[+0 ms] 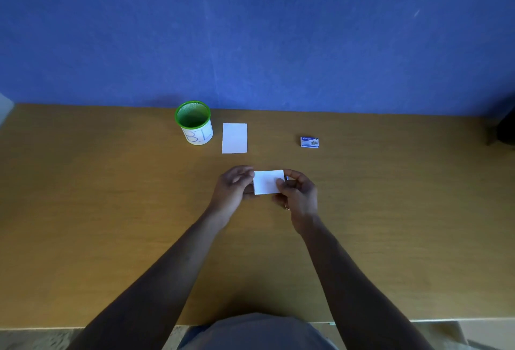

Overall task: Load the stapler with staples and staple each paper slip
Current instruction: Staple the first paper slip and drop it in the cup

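1. Held slip [267, 182] near the middle of the table [83, 210], white, lying wide, up off the wood.
2. Left hand [234, 190] at 9 o'clock of that slip, fingers curled and pressed together on its left edge, thumb on top.
3. Something dark showing under the left fingers at the slip's lower left corner; too hidden to tell what.
4. Right hand [299, 196] at 3 o'clock of the slip, thumb and first finger pinching its right edge, other fingers curled in under.
5. Ring [286, 206] on one right finger.
6. Tiny dark bit sticking out by the right fingertips at the slip's right edge; too small to tell what.
7. Second slip [234, 138] flat on the table at 11 o'clock from the hands, standing tall, touching nothing.
8. Green cup [194, 122] just beside that slip at 9 o'clock, upright, white label with blue marks on its side.
9. Staple box [309, 142] at 1 o'clock from the hands, small, blue and white, alone, well apart from both slips.
10. Blue wall [250, 29] behind the table at 12 o'clock.
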Demonstrator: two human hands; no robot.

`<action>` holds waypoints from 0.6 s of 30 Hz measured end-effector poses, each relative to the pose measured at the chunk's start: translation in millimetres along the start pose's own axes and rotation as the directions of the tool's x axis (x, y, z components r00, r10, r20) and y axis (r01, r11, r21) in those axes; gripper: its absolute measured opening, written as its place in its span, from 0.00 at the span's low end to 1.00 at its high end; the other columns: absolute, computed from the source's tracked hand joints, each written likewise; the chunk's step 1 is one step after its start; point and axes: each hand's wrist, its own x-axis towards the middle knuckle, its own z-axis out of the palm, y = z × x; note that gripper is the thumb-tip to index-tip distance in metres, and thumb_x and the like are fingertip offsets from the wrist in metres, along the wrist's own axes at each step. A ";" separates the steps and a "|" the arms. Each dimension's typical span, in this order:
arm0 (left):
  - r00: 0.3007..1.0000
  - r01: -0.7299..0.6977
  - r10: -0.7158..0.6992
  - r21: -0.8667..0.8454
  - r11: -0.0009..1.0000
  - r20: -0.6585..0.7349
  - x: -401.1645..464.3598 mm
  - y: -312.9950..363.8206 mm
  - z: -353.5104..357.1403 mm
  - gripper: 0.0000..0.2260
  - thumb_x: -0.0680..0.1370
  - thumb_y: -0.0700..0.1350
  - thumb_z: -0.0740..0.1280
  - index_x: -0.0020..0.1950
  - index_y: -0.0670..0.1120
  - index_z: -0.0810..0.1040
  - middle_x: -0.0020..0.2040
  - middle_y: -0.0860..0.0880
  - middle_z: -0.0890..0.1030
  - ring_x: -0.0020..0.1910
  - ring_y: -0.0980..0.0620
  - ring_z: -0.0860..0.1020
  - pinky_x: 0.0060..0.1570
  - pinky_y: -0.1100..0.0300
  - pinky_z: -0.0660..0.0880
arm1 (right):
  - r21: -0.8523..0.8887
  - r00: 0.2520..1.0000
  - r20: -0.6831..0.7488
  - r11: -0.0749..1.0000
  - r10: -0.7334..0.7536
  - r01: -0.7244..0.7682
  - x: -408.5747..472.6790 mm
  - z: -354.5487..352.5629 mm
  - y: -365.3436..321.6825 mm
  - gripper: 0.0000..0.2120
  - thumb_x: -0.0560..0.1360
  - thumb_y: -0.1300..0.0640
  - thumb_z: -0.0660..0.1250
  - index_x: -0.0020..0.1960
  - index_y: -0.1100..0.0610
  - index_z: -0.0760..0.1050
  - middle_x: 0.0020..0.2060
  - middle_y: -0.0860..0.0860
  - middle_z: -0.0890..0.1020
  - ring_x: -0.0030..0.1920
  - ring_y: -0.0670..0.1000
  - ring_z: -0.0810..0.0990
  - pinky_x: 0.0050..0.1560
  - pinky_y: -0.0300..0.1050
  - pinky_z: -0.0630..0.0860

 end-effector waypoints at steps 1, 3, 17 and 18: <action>1.000 0.014 -0.014 -0.015 1.000 0.009 -1.1 -0.4 0.0 0.07 0.77 0.41 0.69 0.54 0.42 0.80 0.40 0.49 0.81 0.41 0.52 0.82 0.40 0.53 0.82 | 0.004 1.000 -0.008 1.000 -0.005 0.005 0.1 0.9 0.6 0.08 0.75 0.68 0.70 0.53 0.59 0.78 0.38 0.56 0.76 0.37 0.56 0.78 0.25 0.36 0.74; 0.999 0.013 -0.012 -0.019 1.000 0.033 -1.9 -2.2 0.9 0.09 0.76 0.40 0.70 0.54 0.38 0.79 0.37 0.48 0.77 0.38 0.53 0.79 0.44 0.48 0.82 | 0.000 1.000 -0.010 1.000 -0.018 0.018 -0.4 3.0 1.6 0.07 0.75 0.68 0.70 0.51 0.59 0.79 0.37 0.54 0.78 0.35 0.53 0.80 0.28 0.38 0.76; 0.999 -0.037 0.038 0.090 0.995 -0.015 -3.7 -1.1 -4.9 0.04 0.75 0.36 0.70 0.45 0.36 0.79 0.36 0.44 0.78 0.31 0.49 0.83 0.30 0.61 0.79 | -0.088 0.995 0.096 0.995 -0.029 0.038 -1.8 5.3 0.3 0.07 0.75 0.68 0.69 0.48 0.59 0.79 0.35 0.52 0.80 0.34 0.47 0.83 0.33 0.43 0.80; 0.999 -0.041 0.042 0.096 0.995 -0.012 -4.1 0.1 -6.6 0.03 0.75 0.36 0.70 0.45 0.36 0.79 0.36 0.44 0.78 0.31 0.49 0.83 0.29 0.62 0.78 | -0.103 0.994 0.106 0.994 -0.034 0.045 -1.8 5.8 -0.5 0.07 0.75 0.68 0.69 0.48 0.57 0.79 0.35 0.51 0.79 0.34 0.46 0.83 0.32 0.43 0.80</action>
